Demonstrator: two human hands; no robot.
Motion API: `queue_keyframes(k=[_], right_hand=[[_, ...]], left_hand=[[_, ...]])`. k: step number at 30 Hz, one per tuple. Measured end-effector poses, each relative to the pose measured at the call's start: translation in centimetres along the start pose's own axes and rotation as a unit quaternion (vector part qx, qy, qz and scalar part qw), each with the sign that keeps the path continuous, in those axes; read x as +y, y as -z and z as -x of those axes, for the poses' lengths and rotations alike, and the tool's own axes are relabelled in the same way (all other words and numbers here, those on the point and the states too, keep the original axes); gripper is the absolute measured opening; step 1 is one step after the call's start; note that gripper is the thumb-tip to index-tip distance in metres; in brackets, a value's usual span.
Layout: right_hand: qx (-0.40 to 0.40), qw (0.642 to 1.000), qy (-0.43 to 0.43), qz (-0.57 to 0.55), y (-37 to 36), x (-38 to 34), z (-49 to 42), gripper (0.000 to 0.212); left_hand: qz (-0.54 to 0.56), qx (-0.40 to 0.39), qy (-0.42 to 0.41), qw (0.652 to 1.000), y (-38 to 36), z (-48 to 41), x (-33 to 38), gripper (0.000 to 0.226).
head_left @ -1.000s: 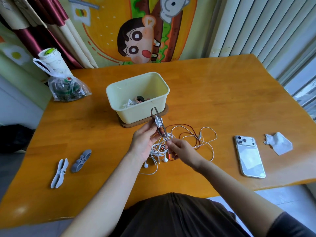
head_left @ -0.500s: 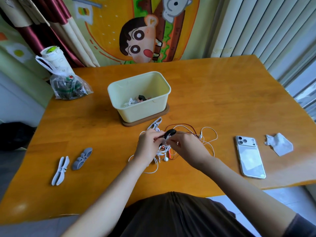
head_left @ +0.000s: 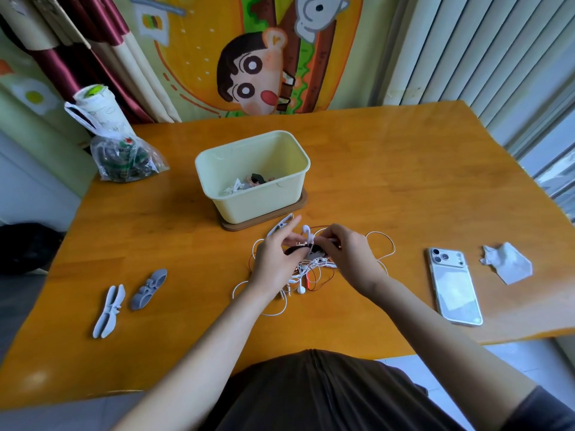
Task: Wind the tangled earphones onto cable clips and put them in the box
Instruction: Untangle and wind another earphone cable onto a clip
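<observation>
head view: the box (head_left: 297, 181) already holds a few wound bundles, so part of the job looks done. a tangle of earphones (head_left: 306, 270) lies on the table (head_left: 389, 188) just in front of it, under both hands. the left hand (head_left: 273, 259) grips a dark clip (head_left: 303, 249), forefinger straight. the right hand (head_left: 348, 253) pinches one earphone cord against it. two grey clips (head_left: 148, 289) and a pale clip (head_left: 280, 226) lie unused, so several windings seem left.
</observation>
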State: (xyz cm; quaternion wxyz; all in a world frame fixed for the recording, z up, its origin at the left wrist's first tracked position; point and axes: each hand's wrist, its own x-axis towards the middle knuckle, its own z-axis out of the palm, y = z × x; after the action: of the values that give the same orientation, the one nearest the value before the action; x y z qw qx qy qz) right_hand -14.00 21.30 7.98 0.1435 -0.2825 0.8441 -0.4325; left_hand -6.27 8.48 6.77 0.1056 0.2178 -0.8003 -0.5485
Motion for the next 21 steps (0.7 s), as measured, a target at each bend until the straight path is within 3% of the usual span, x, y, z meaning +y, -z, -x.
queue_keyframes(k=[2,3,6,9,11,14,21], right_hand=[[0.032,0.999,-0.011,-0.022,-0.3,0.2,0.1,0.009],[0.048,0.998,-0.017,-0.029,-0.4,0.2,0.0,0.009],[0.086,0.993,-0.045,-0.064,-1.2,0.1,0.0,0.011],[0.095,0.990,-0.058,-0.084,-1.9,-0.6,0.1,0.012],[0.084,0.996,-0.031,-0.012,-2.0,-0.8,0.1,0.013],[0.051,0.995,0.010,0.089,-1.8,-1.0,0.0,0.015],[0.005,0.992,0.080,0.098,-0.8,-0.9,-1.2,0.007]], left_hand=[[0.045,0.048,0.092,0.994,-0.2,-0.1,0.1,0.076],[0.086,0.055,0.152,0.983,-0.3,0.0,0.3,0.071],[0.294,0.024,0.294,0.909,-1.1,0.5,1.4,0.029],[0.401,0.057,0.317,0.858,-1.9,0.5,2.0,0.016],[0.405,0.085,0.303,0.859,-2.0,0.2,1.9,0.011],[0.362,0.095,0.258,0.891,-1.6,0.0,1.3,0.009],[0.279,0.086,0.194,0.937,-1.0,-0.2,0.6,0.022]])
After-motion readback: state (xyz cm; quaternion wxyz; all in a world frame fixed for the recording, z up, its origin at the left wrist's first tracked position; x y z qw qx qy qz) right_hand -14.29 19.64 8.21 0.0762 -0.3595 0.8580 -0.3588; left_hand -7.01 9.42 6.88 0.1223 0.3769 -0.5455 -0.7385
